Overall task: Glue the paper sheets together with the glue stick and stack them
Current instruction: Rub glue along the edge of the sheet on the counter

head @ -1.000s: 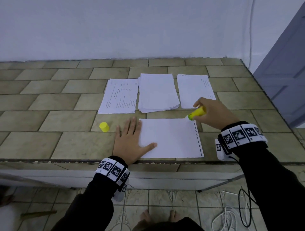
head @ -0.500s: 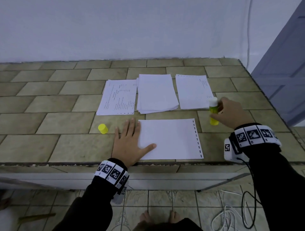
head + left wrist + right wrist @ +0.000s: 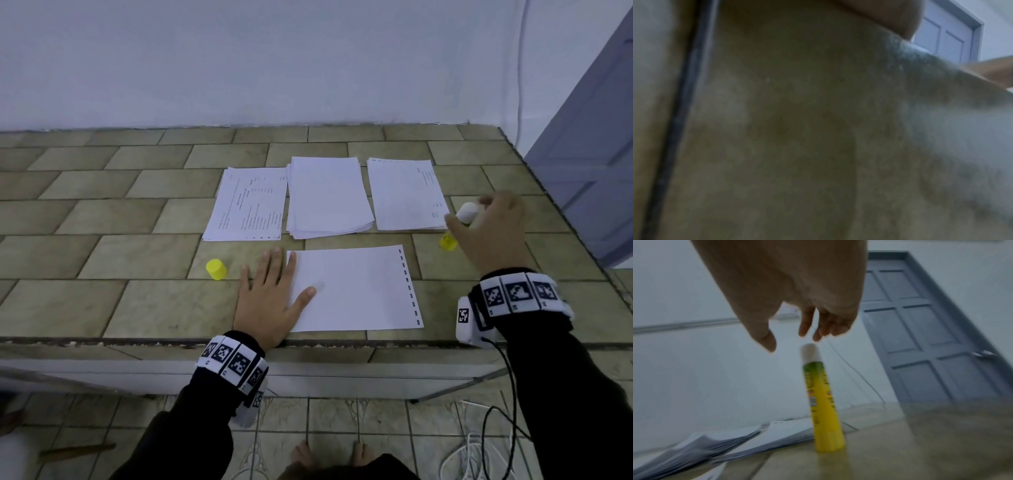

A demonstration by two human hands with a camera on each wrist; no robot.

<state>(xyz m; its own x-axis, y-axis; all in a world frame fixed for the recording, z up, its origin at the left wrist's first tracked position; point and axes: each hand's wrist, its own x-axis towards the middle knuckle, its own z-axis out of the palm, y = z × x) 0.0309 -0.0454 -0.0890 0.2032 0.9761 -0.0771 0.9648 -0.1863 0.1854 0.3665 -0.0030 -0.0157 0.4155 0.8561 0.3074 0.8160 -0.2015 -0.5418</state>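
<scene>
While L hand [image 3: 270, 301] lies flat, fingers spread on sheet [image 3: 356, 289] | R hand [image 3: 493, 229] fingers loose, just above upright glue stick [image 3: 823, 404], not touching | cap [image 3: 216, 269] left of L fingers

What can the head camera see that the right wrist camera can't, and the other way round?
Only the head view shows the left hand resting flat on the near sheet and the yellow cap. Only the right wrist view shows the clear gap between the right hand's fingertips and the glue stick. Both show the uncapped stick standing upright, the right hand above it, and the paper stack.
</scene>
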